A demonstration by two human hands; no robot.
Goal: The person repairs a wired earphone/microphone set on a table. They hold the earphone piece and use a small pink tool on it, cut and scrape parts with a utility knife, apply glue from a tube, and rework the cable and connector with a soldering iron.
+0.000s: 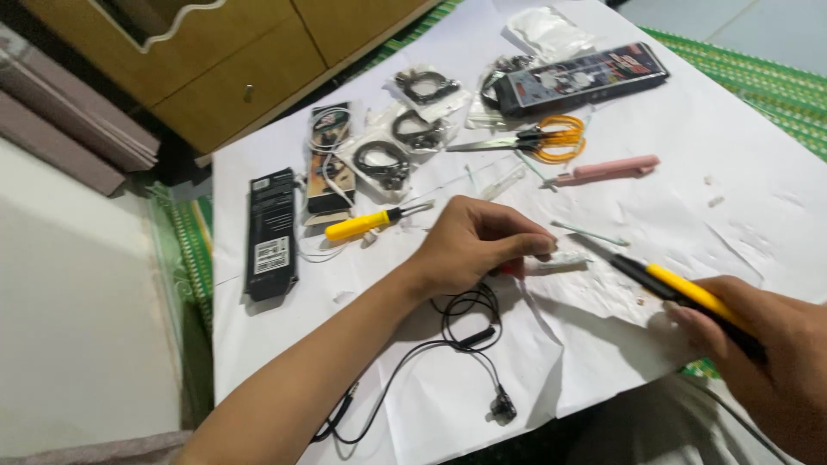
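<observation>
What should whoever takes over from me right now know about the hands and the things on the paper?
Left hand pins a small white piece to the white paper. Right hand grips a yellow-and-black utility knife, blade tip near that piece. Black earphone cable lies under the left wrist. Yellow screwdriver, orange scissors and pink tool lie idle further up. Whether any cut is made, I cannot tell.

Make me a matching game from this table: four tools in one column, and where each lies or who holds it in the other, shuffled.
Things:
1. scissors
2. utility knife
3. screwdriver
4. earphones

Places:
A. gripped in the right hand
B. beside the long black box at the far edge
C. under the left hand and its wrist
D. next to the upright dark packages

Pairs: 1-B, 2-A, 3-D, 4-C
</observation>
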